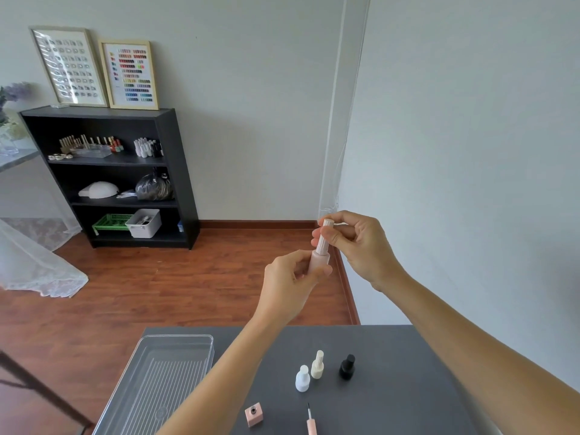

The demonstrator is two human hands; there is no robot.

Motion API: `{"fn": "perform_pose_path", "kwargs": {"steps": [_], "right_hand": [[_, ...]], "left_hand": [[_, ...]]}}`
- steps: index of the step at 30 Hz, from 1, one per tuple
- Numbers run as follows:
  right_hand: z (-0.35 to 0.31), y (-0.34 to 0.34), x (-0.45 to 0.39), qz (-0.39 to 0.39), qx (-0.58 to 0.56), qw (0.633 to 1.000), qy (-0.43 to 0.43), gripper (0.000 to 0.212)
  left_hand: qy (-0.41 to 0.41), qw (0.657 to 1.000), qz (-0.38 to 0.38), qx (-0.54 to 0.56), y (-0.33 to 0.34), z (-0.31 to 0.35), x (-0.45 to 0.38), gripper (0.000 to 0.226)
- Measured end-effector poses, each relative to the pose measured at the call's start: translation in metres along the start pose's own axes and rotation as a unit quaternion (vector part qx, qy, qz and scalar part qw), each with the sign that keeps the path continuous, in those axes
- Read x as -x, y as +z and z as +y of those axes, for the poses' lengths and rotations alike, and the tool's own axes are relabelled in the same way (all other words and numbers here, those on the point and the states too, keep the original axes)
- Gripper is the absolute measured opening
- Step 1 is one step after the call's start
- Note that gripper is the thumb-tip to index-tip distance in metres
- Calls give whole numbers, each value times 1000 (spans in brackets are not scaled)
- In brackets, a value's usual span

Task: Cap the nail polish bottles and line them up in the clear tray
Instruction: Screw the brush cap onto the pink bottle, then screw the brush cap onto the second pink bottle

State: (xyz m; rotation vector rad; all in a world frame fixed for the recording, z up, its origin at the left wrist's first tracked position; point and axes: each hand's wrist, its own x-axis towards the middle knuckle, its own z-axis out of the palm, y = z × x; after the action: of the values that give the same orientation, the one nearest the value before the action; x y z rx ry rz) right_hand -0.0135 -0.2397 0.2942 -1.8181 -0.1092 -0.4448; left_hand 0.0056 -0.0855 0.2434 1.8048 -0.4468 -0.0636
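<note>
High above the dark table [392, 356], my left hand [290, 282] grips the body of a pale pink nail polish bottle [317, 262]. My right hand [357, 243] pinches its ribbed pink cap [324, 235], which sits on the bottle's neck. On the table stand a white bottle [303, 378], a cream bottle [317, 365] and a black bottle [347, 367], all capped. An open square pink bottle [253, 414] sits near the front edge, and its pink brush cap [311, 422] lies beside it. The clear tray [175, 340] at the table's left has nothing in it.
The table's left edge drops to a wooden floor [157, 293]. A grey wall [470, 183] runs along the right. A black shelf [110, 177] with bottles and bins stands far back left, and white lace fabric [37, 265] lies left.
</note>
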Motion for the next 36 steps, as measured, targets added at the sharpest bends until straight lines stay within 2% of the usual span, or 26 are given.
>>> {"fn": "perform_pose_path", "kwargs": {"steps": [4,7,15,19,22,25,36], "right_hand": [[24,0,21,-24,11,999,47,4],[52,5,43,-17,60,995,76,3],[141,14,107,-48,195,960,193,9],[176,19,131,-61,239,940,234,7],[195,23,144,-74,259,928,256,6],[207,26,153,-76,265,922,273,6],[222,32,166,-56,278,919,273,3]], "left_hand": [[-30,997,-63,-32,-8,-26,5,26],[-71,985,-127,-92,-14,-55,11,51],[-221,915,-269,-205,-30,-164,54,74],[-280,881,-298,-238,-27,-206,82,82],[-295,867,-289,-278,-23,-224,95,79],[-291,862,-268,-316,-20,-236,104,65],[-277,900,-163,-294,-14,-247,118,17]]}}
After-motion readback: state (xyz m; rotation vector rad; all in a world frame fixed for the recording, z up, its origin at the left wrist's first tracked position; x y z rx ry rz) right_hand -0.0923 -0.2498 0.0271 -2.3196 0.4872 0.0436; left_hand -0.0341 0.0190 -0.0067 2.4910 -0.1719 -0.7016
